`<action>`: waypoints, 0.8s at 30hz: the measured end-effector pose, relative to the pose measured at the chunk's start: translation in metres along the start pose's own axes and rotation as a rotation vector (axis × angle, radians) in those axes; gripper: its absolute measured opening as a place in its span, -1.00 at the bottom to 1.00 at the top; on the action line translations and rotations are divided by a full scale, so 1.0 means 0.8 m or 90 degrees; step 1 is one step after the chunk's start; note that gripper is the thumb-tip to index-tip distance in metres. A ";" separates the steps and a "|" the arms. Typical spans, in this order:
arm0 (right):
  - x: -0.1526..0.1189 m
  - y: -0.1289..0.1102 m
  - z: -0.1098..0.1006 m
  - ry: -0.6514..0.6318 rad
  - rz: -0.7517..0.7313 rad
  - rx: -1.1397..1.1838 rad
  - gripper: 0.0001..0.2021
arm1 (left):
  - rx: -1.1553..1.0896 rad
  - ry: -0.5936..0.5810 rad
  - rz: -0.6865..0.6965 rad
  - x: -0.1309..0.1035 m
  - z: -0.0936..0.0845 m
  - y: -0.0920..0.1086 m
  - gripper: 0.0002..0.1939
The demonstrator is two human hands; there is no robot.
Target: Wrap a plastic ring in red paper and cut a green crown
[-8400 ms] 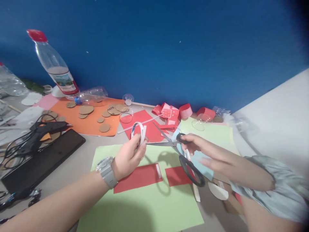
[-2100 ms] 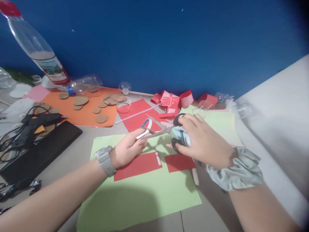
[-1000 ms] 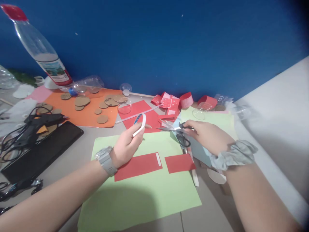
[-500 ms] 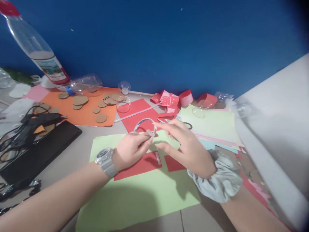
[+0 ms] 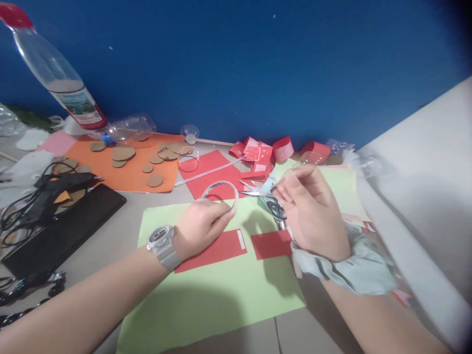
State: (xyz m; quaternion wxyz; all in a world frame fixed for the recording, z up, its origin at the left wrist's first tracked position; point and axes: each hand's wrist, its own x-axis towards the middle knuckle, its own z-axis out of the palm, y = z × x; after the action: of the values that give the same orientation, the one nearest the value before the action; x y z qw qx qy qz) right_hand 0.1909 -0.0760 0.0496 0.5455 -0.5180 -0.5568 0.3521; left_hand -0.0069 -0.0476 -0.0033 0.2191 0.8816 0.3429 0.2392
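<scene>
My left hand [image 5: 202, 223] grips the near edge of a tape roll [image 5: 222, 185], held over a green sheet [image 5: 221, 305]. Beneath that hand lies a red paper strip [image 5: 217, 250] with a short white piece at its right end. A second red piece [image 5: 271, 244] rests to its right. My right hand [image 5: 311, 211] is raised with its fingers closed together; whatever they pinch, if anything, is too small to name. Scissors [image 5: 276, 209] with black handles lie just left of my right hand, their blades open toward the left.
Behind are a red sheet [image 5: 214, 167], red paper loops [image 5: 283, 148] and cardboard discs [image 5: 123, 153] on an orange sheet [image 5: 96, 172]. A tall bottle [image 5: 73, 96], a black case [image 5: 66, 231] and a glue gun [image 5: 55, 182] stand or lie at left.
My right hand has moved right, away from the tape roll, and its spread fingers have closed together. The scissors have come into clearer view. My left hand stays nearly in place.
</scene>
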 end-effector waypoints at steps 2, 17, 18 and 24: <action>-0.001 -0.001 0.001 -0.027 0.037 0.014 -0.81 | 0.085 0.046 -0.029 0.004 -0.003 -0.005 -0.61; -0.033 -0.020 0.035 -0.409 0.209 -0.010 -0.75 | 0.440 0.024 -0.064 0.009 -0.042 0.022 -0.46; -0.031 -0.020 0.032 -0.398 0.200 -0.011 -0.76 | 0.457 -0.007 -0.057 0.001 -0.050 0.035 -0.55; -0.022 0.001 0.013 -0.277 0.130 -0.008 -0.81 | 0.336 -0.176 0.118 -0.113 -0.036 0.093 -0.68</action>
State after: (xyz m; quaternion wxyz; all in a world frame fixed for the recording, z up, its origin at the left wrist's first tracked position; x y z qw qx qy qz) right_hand 0.1788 -0.0910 0.0432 0.3704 -0.4871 -0.6083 0.5055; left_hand -0.0449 -0.1547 0.0359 0.0043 0.9597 0.2785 0.0388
